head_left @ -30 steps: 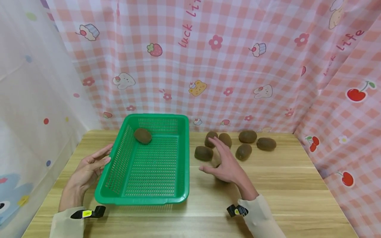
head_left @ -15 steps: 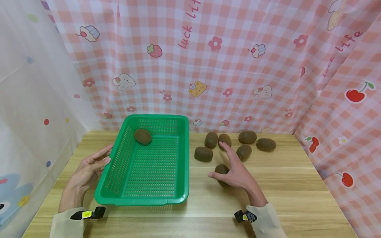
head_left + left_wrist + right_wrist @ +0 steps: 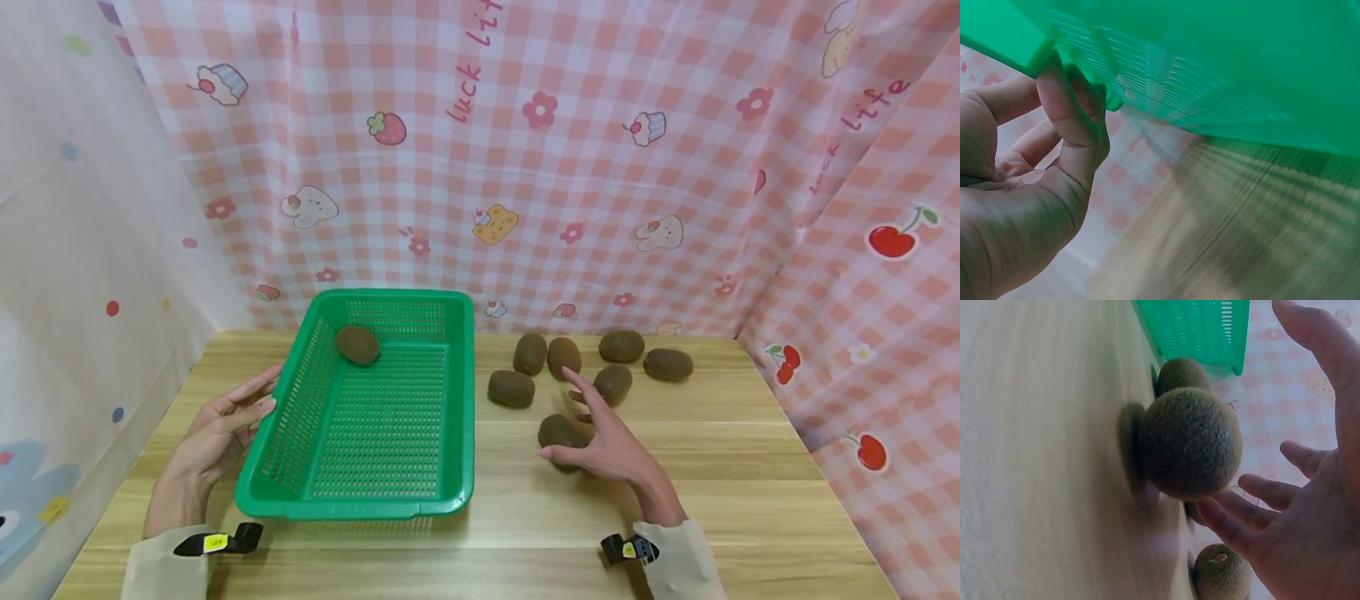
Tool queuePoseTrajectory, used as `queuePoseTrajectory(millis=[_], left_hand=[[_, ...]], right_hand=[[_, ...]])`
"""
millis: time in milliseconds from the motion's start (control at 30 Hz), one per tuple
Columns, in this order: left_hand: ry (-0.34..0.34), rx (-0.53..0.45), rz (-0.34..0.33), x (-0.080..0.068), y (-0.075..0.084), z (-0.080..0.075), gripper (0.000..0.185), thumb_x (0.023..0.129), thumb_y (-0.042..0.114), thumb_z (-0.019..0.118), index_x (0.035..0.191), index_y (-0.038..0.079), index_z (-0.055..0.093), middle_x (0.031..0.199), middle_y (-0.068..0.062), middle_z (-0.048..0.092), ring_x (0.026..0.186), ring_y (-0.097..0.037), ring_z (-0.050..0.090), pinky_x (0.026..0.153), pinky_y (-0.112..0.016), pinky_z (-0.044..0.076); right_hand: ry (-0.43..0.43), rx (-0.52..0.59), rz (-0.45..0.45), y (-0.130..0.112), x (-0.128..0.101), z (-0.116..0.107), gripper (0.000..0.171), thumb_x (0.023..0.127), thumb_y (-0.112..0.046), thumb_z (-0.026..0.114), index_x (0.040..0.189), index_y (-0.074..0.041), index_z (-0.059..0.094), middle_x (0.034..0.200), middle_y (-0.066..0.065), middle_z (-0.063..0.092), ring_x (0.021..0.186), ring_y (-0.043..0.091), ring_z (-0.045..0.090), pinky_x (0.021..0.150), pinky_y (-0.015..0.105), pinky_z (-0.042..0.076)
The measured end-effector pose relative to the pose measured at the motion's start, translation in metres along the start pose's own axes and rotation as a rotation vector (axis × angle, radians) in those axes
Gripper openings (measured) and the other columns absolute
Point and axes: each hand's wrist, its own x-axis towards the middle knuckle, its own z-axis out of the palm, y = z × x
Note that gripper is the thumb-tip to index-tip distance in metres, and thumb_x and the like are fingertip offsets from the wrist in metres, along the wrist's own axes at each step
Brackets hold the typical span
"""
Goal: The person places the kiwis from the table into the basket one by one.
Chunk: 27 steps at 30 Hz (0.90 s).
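Observation:
A green plastic basket (image 3: 454, 492) with slotted walls stands on the left half of the table. One brown kiwi (image 3: 357, 345) lies inside it, in the far left corner. My left hand (image 3: 221, 433) pinches the basket's left rim between thumb and fingers; in the left wrist view the fingers curl at the rim. My right hand (image 3: 611, 437) hovers over the table with thumb and fingers spread around the nearest kiwi (image 3: 558, 432). In the right wrist view that kiwi (image 3: 1190, 444) sits on the wood in front of the palm, with fingertips close beside it.
Behind the right hand several more kiwis lie loosely grouped, among them one kiwi (image 3: 512, 388) near the basket and another kiwi (image 3: 668, 365) furthest right. The wooden table (image 3: 720, 500) ends at a pink checked curtain (image 3: 570, 167) at the back.
My right hand has moved right and toward me, from above the near kiwi to its right side, uncovering it. The left hand and basket have stayed in place.

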Motion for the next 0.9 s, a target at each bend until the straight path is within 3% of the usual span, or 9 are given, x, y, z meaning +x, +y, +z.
queuePoseTrajectory(millis=[300, 533, 667, 900], left_hand=[[-0.009, 0.001, 0.007, 0.001, 0.001, 0.0, 0.054, 0.107, -0.005, 0.045, 0.158, 0.008, 0.039, 0.133, 0.004, 0.066, 0.105, -0.011, 0.073, 0.083, -0.025, 0.063], [-0.019, -0.001, 0.012, -0.001, 0.0, 0.0, 0.054, 0.107, -0.005, 0.044, 0.159, 0.008, 0.038, 0.133, 0.003, 0.065, 0.107, -0.011, 0.073, 0.084, -0.026, 0.063], [-0.02, -0.012, 0.013, -0.001, 0.0, -0.001, 0.053, 0.107, -0.005, 0.044, 0.158, 0.008, 0.04, 0.132, 0.002, 0.065, 0.106, -0.011, 0.073, 0.084, -0.026, 0.063], [-0.024, -0.034, 0.005, 0.0, -0.001, -0.002, 0.054, 0.107, -0.006, 0.044, 0.158, 0.009, 0.041, 0.133, 0.004, 0.066, 0.105, -0.011, 0.073, 0.084, -0.026, 0.064]], right_hand=[[-0.073, 0.043, 0.019, 0.012, -0.001, -0.005, 0.111, 0.079, -0.033, 0.091, 0.164, -0.031, 0.02, 0.165, 0.019, 0.031, 0.145, 0.044, 0.042, 0.112, 0.062, 0.045], [-0.121, 0.09, 0.023, 0.024, -0.002, -0.01, 0.105, 0.077, -0.031, 0.093, 0.16, -0.034, 0.029, 0.161, 0.016, 0.039, 0.142, 0.04, 0.047, 0.111, 0.058, 0.045], [-0.156, 0.104, -0.028, 0.028, -0.001, -0.011, 0.103, 0.076, -0.022, 0.093, 0.16, -0.03, 0.032, 0.161, 0.015, 0.041, 0.141, 0.036, 0.047, 0.113, 0.047, 0.048], [-0.179, 0.11, -0.07, 0.031, -0.002, -0.011, 0.094, 0.076, -0.012, 0.092, 0.156, -0.01, 0.042, 0.154, 0.017, 0.049, 0.137, 0.036, 0.051, 0.111, 0.028, 0.047]])
